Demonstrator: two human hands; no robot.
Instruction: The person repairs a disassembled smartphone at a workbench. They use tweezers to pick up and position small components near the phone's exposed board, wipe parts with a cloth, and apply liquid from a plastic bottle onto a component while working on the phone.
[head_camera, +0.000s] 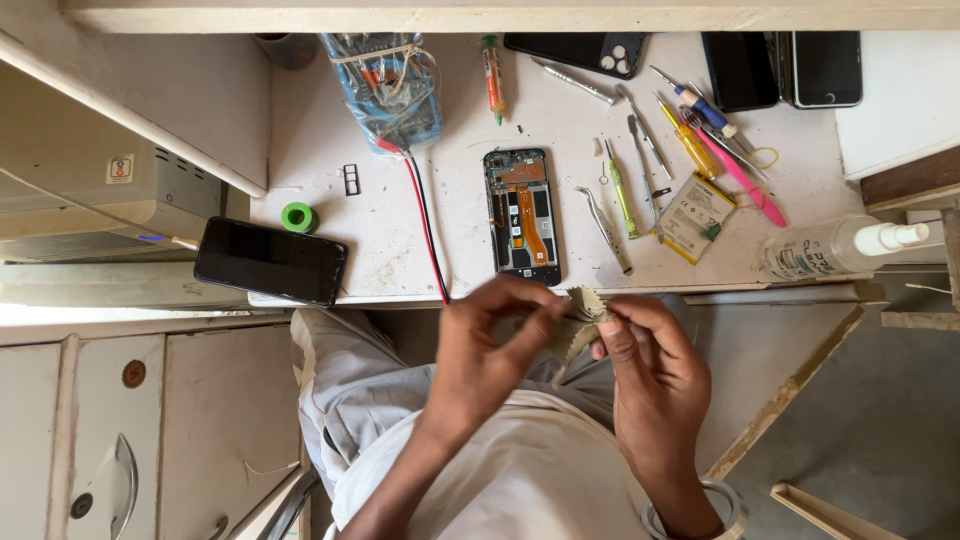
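My left hand (495, 345) and my right hand (645, 360) meet just below the table's front edge, over my lap. Between their fingertips they pinch a small crumpled beige strip (583, 312), like tape or thin paper. On the white table (385, 230) right above the hands lies an opened phone body (522, 214), its orange flex cable and circuit board showing.
Beside the opened phone lie tweezers (605, 230), a green tool (622, 195), a small battery (694, 216) and several screwdrivers and pry tools (715, 140). A black phone (270, 262) sits at left, a green tape roll (297, 217) nearby, a clear bottle (835, 247) at right, and more phones (780, 68) at the back.
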